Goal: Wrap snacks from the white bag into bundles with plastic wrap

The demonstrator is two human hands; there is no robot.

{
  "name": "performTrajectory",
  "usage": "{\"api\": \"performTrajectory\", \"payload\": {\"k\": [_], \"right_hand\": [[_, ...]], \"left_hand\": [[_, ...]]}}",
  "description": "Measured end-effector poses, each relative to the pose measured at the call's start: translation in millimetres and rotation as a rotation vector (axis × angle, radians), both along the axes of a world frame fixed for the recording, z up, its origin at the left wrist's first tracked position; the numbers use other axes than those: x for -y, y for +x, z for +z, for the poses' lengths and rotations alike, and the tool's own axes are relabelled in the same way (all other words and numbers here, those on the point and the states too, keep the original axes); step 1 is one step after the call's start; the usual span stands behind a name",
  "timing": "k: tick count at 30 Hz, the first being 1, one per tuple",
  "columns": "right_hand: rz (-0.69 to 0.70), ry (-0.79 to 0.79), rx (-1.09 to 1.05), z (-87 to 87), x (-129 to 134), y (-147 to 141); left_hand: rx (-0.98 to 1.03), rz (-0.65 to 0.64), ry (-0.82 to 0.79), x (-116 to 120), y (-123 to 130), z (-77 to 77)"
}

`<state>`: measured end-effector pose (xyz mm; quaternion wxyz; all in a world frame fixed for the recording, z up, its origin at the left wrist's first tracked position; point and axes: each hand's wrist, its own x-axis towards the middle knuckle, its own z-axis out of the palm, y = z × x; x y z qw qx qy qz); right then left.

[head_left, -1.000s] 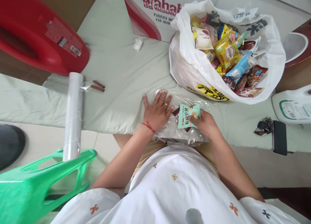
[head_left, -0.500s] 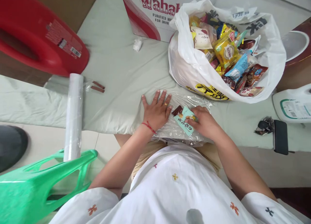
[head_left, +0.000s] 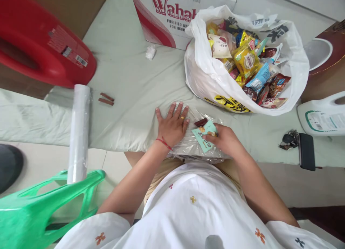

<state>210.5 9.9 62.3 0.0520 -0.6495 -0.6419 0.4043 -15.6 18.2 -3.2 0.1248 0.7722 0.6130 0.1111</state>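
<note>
My left hand (head_left: 172,125) lies flat with fingers spread on a sheet of clear plastic film (head_left: 188,145) at the table's near edge. In my right hand (head_left: 225,138) a mint-green snack packet (head_left: 204,136) is pinched at its right side, over the film. A small dark brown wrapped piece (head_left: 201,122) sits just beyond the packet's upper left corner; whether it touches the packet I cannot tell. Under the film the surface looks wrinkled and pale.
A white plastic bag (head_left: 205,76) full of snack packets stands ahead. Beyond are a water carton (head_left: 172,18) and a red jug (head_left: 61,44). A film roll (head_left: 78,134) bridges the table and a green stool (head_left: 32,206). Brown strips (head_left: 106,100), keys (head_left: 289,139) and a phone (head_left: 306,152) lie about.
The green packet has tilted and shifted slightly in my right hand, and the dark piece has turned more level. The film's far edge has drawn in. My left hand stays pressed flat.
</note>
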Motion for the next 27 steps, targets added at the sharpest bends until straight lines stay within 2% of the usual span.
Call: {"api": "performTrajectory", "payload": {"k": [3, 6, 8, 10, 12, 15, 17, 18, 21, 23, 25, 27], "right_hand": [[-0.254, -0.086, -0.182, -0.3, 4.0, 32.9], [-0.476, -0.028, -0.274, 9.1, 11.2, 60.0], [-0.582, -0.026, -0.378, 20.1, 18.2, 65.4], [-0.624, -0.095, -0.511, 30.4, 24.4, 57.3], [-0.61, -0.192, -0.615, 35.1, 26.8, 38.0], [-0.526, -0.277, -0.713, 26.0, 20.9, 2.3], [-0.459, -0.23, -0.682, 12.7, 14.4, -16.3], [-0.419, -0.173, -0.599, 5.8, 12.0, -22.4], [-0.285, 0.033, -0.203, -9.0, 11.7, -27.9], [-0.229, 0.111, -0.048, -13.6, 16.1, -24.4], [-0.245, 0.128, -0.081, -16.6, 21.0, -19.3], [-0.309, 0.101, -0.236, -20.1, 23.9, -15.6]], "left_hand": [[0.0, 0.003, -0.003, -0.1, 0.2, 0.1], [-0.001, 0.013, -0.015, -0.3, 0.4, 0.2], [-0.001, 0.013, -0.025, -0.5, 0.5, 0.0], [-0.001, 0.011, -0.024, -0.6, 0.6, -0.2], [0.001, 0.014, -0.014, -0.6, 0.6, -0.2], [0.007, 0.022, -0.007, -0.6, 0.2, 1.1], [0.016, 0.027, -0.018, -0.8, -0.3, 2.9], [0.021, 0.029, -0.026, -1.0, -0.7, 3.7], [0.043, 0.039, -0.04, -1.7, -1.5, 5.3], [0.051, 0.045, -0.039, -1.9, -1.7, 4.9], [0.052, 0.048, -0.037, -1.8, -1.8, 4.0], [0.046, 0.048, -0.035, -1.6, -1.9, 3.4]]}}
